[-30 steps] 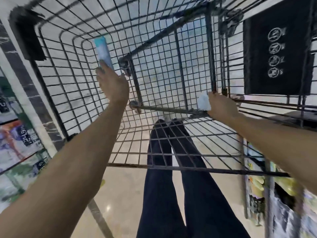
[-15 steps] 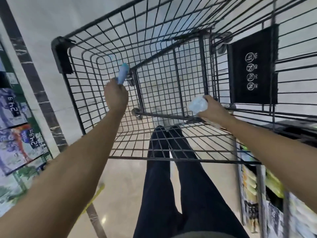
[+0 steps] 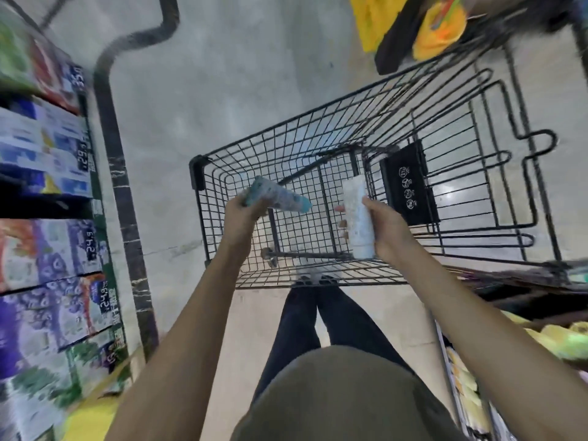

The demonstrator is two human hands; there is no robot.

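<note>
Left hand [image 3: 241, 218] gripped a teal tube [image 3: 276, 197] by its flat end, fingers curled round it, cap pointing right. Right hand [image 3: 386, 232] was wrapped round a white tube [image 3: 358, 214], held lengthwise. Both tubes sat apart above the rear of a black wire shopping cart [image 3: 286, 130], w/ boxed goods [image 3: 47, 148] shelved at left.
</note>
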